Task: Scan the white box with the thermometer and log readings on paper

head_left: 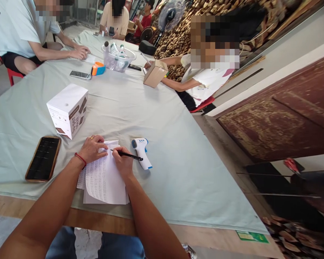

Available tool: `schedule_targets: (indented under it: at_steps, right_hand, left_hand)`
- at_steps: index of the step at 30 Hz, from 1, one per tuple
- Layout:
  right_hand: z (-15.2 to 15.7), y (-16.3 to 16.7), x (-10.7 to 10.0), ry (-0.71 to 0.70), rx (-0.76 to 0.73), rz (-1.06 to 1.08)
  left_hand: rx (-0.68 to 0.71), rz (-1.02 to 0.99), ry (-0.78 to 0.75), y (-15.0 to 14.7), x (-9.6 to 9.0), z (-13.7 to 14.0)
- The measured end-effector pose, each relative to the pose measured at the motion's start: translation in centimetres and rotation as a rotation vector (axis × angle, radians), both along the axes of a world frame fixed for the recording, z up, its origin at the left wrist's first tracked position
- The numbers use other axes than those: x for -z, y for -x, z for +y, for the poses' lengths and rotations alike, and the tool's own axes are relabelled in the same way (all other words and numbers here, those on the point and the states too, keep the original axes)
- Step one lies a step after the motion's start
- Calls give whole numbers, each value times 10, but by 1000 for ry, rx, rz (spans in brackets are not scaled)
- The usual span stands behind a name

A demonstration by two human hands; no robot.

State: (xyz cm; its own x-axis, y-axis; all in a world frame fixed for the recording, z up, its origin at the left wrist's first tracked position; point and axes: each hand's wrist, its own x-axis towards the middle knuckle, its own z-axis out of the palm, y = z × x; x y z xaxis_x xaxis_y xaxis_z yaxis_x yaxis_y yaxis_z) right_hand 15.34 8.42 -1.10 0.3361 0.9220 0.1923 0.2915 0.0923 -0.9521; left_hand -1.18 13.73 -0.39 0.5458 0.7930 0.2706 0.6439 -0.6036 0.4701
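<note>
Written sheets of paper (102, 180) lie in a small stack at the near edge of the table, covered with rows of handwriting. My right hand (123, 163) is closed around a black pen (129, 155), its tip on the upper part of the top sheet. Resting on the sheets' upper left is my left hand (93, 149), fingers bent and thumb apart, with a red cord at the wrist. Just right of the paper lies a white and blue infrared thermometer (142, 153). A phone (43, 158) in a brown case is left of my left forearm.
A white box (67, 109) stands beyond the phone. Farther off are a phone (80, 75), an orange and blue tape roll (98, 68) and a clear basin (118, 59) with bottles. Other people sit around the table, one beside a cardboard box (155, 73).
</note>
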Motion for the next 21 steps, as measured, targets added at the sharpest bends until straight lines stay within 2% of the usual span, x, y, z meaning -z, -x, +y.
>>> schedule_targets:
  at_steps: [21]
  right_hand:
    - [-1,-1,0,3,5,-16]
  left_hand:
    - [2,-3,-1,0,1,0]
